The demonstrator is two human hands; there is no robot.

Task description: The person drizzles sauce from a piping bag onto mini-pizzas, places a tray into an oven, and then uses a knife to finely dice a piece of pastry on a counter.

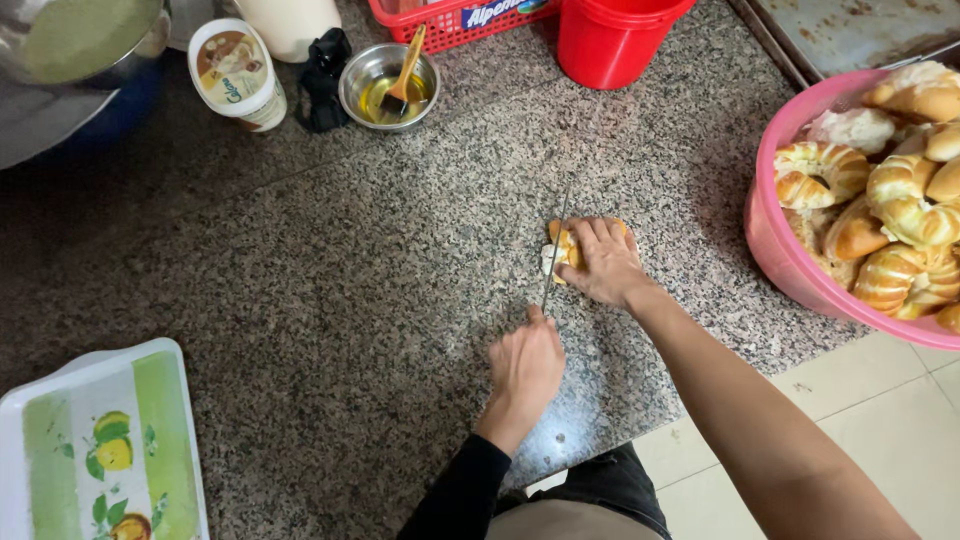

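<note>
Head view: a bread roll (566, 247) is being pinned to the granite counter (330, 250) by the right hand (603, 262), fingers pressed down over it; a knife (553, 250) is being gripped in the closed left hand (526, 366), blade standing at the roll's left end; slicing seems under way, and a steady draw through the crumb is judged to be called for; one roll and one knife are being counted, beside one pink basin (775, 250) of many rolls.

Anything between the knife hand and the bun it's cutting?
Nothing visible. The left hand holds the knife, whose blade already lies against the bun, pinned by the right hand. Bare granite counter around them.
</note>
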